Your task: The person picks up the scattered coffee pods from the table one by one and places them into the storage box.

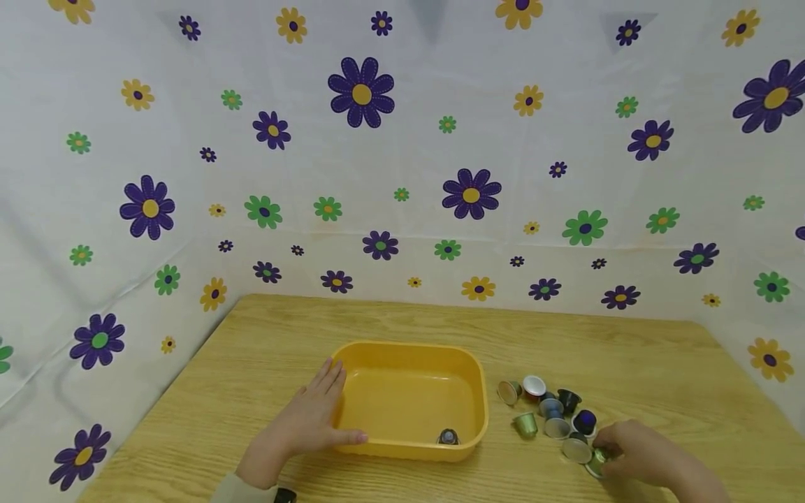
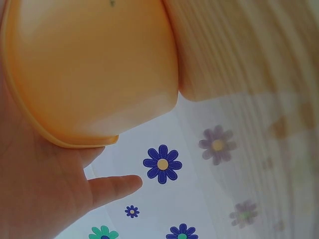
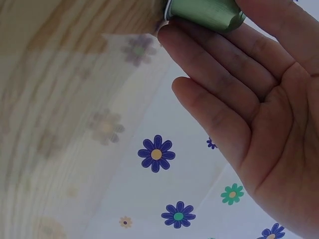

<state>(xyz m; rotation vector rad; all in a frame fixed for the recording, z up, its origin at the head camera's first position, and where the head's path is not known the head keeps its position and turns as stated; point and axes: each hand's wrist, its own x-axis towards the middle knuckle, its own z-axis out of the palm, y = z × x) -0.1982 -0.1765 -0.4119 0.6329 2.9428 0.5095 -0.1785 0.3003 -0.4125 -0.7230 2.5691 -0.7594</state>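
Note:
A yellow tray (image 1: pixel 409 447) lies on the table, with one dark capsule (image 1: pixel 448 436) inside its front right corner. My left hand (image 1: pixel 305 419) rests against the tray's left side, fingers extended along the rim and thumb over the front edge; the left wrist view has the hand (image 2: pixel 45 184) touching the tray (image 2: pixel 99 64). On the right, my right hand (image 1: pixel 648 450) pinches a green capsule (image 1: pixel 599 461) at the near end of a group of capsules. In the right wrist view, the green capsule (image 3: pixel 204 12) is between the thumb and fingers of the hand (image 3: pixel 264 114).
Several loose capsules lie right of the tray, among them a light green one (image 1: pixel 525 425), a white-topped one (image 1: pixel 534 386) and a black one (image 1: pixel 569 400). Another dark item (image 1: pixel 285 495) sits by the left sleeve. Flower-patterned sheeting (image 1: pixel 402 154) surrounds the wooden table (image 1: pixel 283 321).

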